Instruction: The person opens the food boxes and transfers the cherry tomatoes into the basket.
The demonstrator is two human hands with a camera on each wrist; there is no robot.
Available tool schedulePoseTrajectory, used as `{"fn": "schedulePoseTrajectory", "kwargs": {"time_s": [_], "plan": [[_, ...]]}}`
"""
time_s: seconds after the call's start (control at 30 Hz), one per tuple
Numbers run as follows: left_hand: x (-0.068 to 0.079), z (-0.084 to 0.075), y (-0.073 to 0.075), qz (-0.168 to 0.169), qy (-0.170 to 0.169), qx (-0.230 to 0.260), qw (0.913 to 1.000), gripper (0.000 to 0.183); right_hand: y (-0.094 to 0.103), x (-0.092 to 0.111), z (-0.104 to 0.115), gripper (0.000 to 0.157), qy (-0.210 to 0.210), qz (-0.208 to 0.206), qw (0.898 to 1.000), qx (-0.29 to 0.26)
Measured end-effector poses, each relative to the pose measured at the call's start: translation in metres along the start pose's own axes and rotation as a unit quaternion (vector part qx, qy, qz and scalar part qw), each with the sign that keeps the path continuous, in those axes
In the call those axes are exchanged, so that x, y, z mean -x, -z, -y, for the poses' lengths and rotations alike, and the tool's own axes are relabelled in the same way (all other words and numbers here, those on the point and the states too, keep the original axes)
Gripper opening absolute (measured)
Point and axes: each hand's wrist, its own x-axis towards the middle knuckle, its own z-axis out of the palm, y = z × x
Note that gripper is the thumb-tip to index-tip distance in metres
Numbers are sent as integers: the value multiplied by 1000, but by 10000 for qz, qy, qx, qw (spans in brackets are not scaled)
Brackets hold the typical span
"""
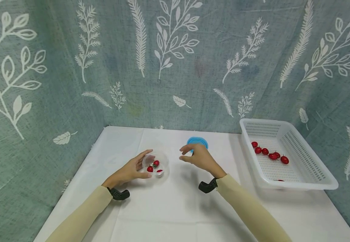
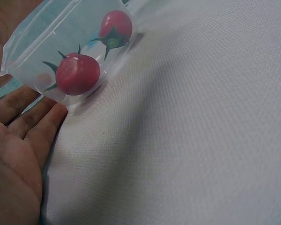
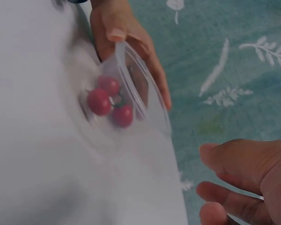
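A round clear plastic container [image 1: 166, 161] stands on the white cloth with 3 cherry tomatoes [image 1: 156, 163] inside. My left hand [image 1: 128, 172] holds it from the left, fingers along the far side and thumb at the near rim; the right wrist view shows that thumb on the rim. Green stems show on two of the tomatoes [image 2: 78, 75] in the left wrist view. To the right of the container, my right hand [image 1: 201, 156] hovers above the cloth with loosely bent fingers and nothing between them. Beyond it lies a blue lid [image 1: 197, 139], partly covered by the hand.
A white perforated plastic basket [image 1: 302, 185] stands at the right of the table, with several cherry tomatoes [image 1: 273, 156] mostly toward its left side. Behind and beside the white-covered table [image 1: 153, 218] hangs a green leaf-patterned curtain [image 1: 175, 90].
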Motion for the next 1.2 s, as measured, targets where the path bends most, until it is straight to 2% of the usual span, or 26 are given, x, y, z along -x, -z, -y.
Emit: {"fn": "schedulePoseTrajectory", "kwargs": {"time_s": [0.33, 0.67, 0.9, 1.07, 1.2], "plan": [[1, -4, -1, -3, 54, 70, 10000, 108, -40, -11, 16, 29, 315, 430, 9984, 180], [1, -2, -1, 4, -103, 0, 9999, 107, -62, -14, 27, 30, 564, 914, 9941, 174], [3, -4, 0, 16, -116, 66, 9999, 106, -71, -17, 29, 25, 251, 1033, 9943, -39], [4, -4, 0, 32, -96, 112, 9999, 106, -77, -22, 31, 28, 206, 1064, 9939, 220], [4, -4, 0, 63, -70, 157, 9998, 105, -81, -25, 34, 29, 326, 1098, 9910, 690]]}}
